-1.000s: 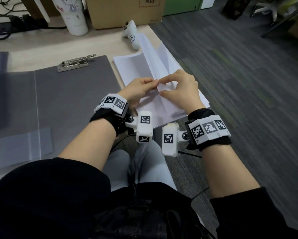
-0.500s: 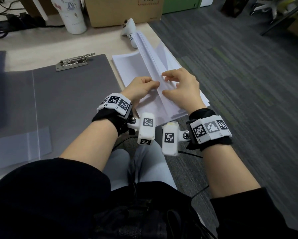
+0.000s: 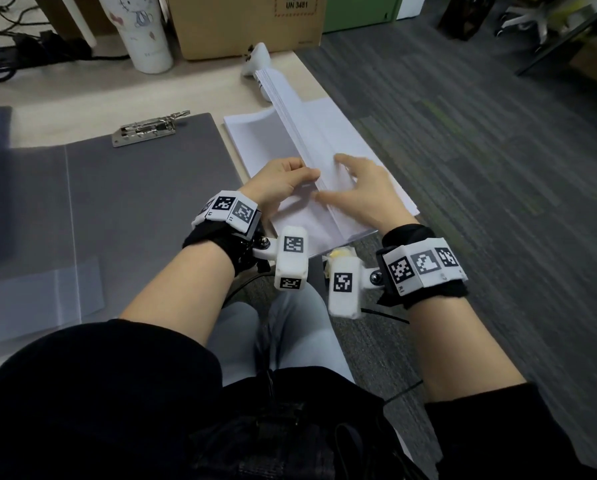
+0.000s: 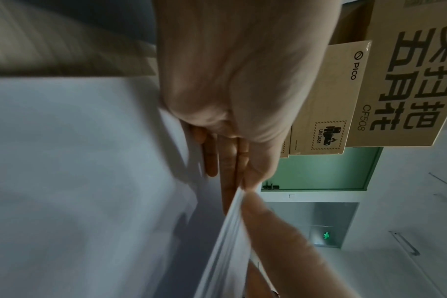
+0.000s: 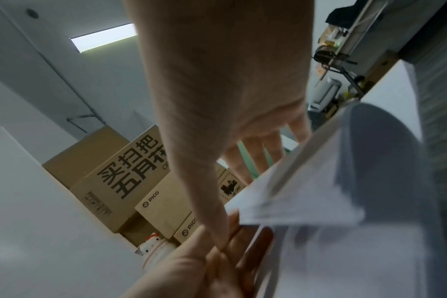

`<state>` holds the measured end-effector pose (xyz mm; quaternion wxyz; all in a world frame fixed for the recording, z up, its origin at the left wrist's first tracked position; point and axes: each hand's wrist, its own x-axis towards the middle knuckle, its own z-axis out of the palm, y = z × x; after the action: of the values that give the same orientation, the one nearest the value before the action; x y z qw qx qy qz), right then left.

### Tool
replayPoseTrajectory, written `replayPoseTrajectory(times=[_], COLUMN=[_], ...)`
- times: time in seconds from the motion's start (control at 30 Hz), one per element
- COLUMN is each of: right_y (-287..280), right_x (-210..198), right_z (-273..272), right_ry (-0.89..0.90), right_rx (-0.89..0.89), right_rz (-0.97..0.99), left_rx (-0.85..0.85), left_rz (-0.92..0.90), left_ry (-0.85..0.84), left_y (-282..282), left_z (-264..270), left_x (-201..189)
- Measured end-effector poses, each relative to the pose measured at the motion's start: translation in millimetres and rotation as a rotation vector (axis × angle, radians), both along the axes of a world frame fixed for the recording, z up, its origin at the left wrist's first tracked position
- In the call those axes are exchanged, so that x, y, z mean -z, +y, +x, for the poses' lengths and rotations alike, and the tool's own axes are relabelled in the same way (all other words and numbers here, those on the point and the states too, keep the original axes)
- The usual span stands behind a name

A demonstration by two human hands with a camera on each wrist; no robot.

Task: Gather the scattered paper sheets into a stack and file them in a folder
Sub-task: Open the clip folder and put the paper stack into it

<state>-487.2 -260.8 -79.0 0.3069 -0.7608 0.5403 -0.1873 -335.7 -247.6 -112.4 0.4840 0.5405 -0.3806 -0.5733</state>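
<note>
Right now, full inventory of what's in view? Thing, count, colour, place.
paper sheets: one pile, exact count unclear, white, at the desk's right edge, part lifted on edge
folder: one, grey, lying open left of the paper
clip: one, silver metal, at the folder's far edge
tumbler: one, white with a cartoon print, far side of the desk
cardboard box: one in the head view, brown, far side; the wrist views show more stacked
controller: one, white, beyond the paper
desk: one, light wood
left hand: fingers curled, pinching the lifted sheets
right hand: fingers spread, pressing the sheets' other side
</note>
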Motion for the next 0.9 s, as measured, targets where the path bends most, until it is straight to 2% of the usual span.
replayPoseTrajectory(times=[0.07, 0.17, 0.37, 0.5, 0.6, 0.7, 0.77, 0.8, 0.9], right_y=[7, 12, 18, 24, 31, 38, 44, 47, 54], right_x=[3, 6, -12, -26, -39, -55, -64, -68, -74], right_z=[6, 13, 16, 17, 22, 29, 37, 42, 58], right_ry=[0.126, 0.229, 0.201, 0.085, -0.024, -0.101, -0.214, -0.292, -0.524], right_rx=[-0.094, -0.086, 0.152, 0.301, 0.354, 0.376, 0.369, 0.356, 0.307], right_rz=[0.077, -0.020, -0.264, -0.377, -0.474, -0.574, -0.659, -0.697, -0.747], left_rx=[0.030, 0.060, 0.051, -0.034, -0.319, -0.565, -0.545, -0.501, -0.400], left_rz=[-0.005, -0.007, -0.021, -0.086, -0.194, -0.199, -0.112, -0.065, -0.036], left_ry=[0.023, 0.057, -0.006, 0.012, 0.047, -0.113, -0.228, -0.226, -0.028], left_y=[2, 3, 8, 16, 20, 22, 26, 30, 45], left_z=[1, -1, 5, 19, 36, 63, 80, 85, 99], left_x=[-3, -6, -8, -16, -25, -26, -27, -30, -44])
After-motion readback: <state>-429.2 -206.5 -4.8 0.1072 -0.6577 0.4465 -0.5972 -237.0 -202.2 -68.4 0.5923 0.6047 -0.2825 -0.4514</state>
